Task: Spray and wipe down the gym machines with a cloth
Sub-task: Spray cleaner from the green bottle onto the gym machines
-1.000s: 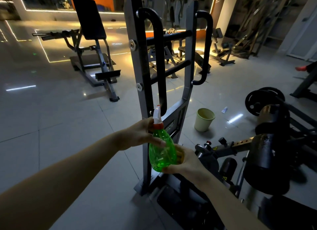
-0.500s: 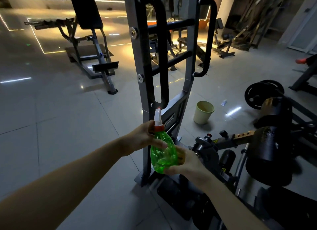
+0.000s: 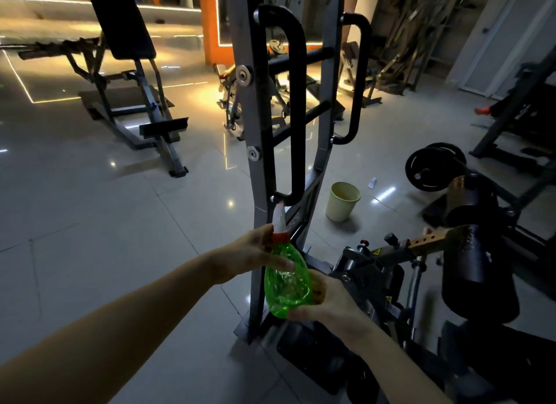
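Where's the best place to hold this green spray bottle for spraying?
Grip the spray bottle at its narrow neck, under the orange collar, from the near side behind the white trigger head: it stands upright, seems to face the grey upright, and its body bulges wide.

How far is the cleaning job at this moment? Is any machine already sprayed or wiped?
Done: nothing that shows; the grey machine frame bears no visible spray or wipe marks in this dim light. In hand: the left hand grips the green spray bottle near its neck, and the right hand holds its base, with something yellowish, perhaps the cloth, behind it. Left: spraying and wiping the machines.
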### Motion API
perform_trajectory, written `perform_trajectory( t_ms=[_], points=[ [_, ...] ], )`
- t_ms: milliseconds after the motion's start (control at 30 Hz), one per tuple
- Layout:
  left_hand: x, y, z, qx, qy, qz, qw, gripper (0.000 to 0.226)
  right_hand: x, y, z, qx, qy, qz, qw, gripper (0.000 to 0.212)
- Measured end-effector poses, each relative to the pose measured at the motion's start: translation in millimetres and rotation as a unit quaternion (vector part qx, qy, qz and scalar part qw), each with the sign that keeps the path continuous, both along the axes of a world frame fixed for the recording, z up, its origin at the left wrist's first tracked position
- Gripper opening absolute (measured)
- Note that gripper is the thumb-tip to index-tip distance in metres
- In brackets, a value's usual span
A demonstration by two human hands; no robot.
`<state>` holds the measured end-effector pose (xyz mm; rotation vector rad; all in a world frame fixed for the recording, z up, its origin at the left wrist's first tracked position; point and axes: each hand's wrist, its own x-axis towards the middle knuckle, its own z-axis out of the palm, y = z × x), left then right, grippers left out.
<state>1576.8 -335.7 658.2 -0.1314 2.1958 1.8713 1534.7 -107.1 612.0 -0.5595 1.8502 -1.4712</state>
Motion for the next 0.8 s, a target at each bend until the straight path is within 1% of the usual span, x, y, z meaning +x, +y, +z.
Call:
perform_trajectory(
  t_ms=[167,267,400,533,667,800],
  points=[
    [-4.9,-37.5,27.8,-0.012,0.026,-0.060,0.998,0.048,17.2,-34.3,22.4,-0.007,0.023,-0.048,0.999,0.071],
    [-5.5,-56.7,43.4,-0.017,0.048,-0.097,0.994,0.047,26.8,-52.4,36.3,-0.022,0.039,-0.073,0.996,0.061],
    [-6.5,-75.6,64.6,-0.005,0.078,-0.128,0.989,0.050,39.3,-74.5,56.0,-0.054,0.048,-0.118,0.990,0.068],
    [-9.7,-92.6,92.2,-0.006,0.110,-0.155,0.982,0.049,45.9,-92.6,83.7,-0.063,0.080,-0.137,0.985,0.056],
    [-11.0,-104.3,118.7,-0.018,0.135,-0.177,0.975,0.039,50.9,-105.4,108.2,-0.068,0.123,-0.153,0.978,0.054],
    [-19.5,-118.9,131.1,0.001,0.128,-0.185,0.974,0.055,51.7,-120.0,120.1,-0.067,0.142,-0.160,0.974,0.054]
  ],
)
